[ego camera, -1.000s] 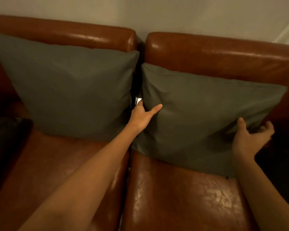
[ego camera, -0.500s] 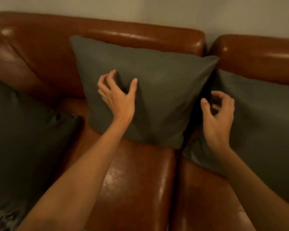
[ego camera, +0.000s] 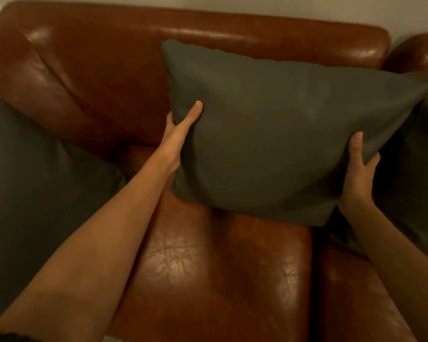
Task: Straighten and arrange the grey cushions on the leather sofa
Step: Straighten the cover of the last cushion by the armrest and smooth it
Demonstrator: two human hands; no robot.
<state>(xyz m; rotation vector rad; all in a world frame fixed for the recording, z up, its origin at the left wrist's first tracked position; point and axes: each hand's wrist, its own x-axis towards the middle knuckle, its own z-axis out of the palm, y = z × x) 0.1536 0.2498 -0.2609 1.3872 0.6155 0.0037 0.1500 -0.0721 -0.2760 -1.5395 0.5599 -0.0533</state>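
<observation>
Left hand (ego camera: 177, 134) and right hand (ego camera: 358, 169) each grip a side edge of the square grey fabric cushion (ego camera: 282, 134) between them, above the brown leather sofa (ego camera: 208, 280).

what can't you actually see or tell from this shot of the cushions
- Left hand, head view: the middle cushion hides all fingers but the thumb.
- Right hand, head view: its fingers wrap behind the same cushion's edge.
- Left cushion: cut by the frame's left edge and crossed by the forearm.
- Right cushion: cut by the right edge.
- Sofa: its front runs off the bottom.
</observation>
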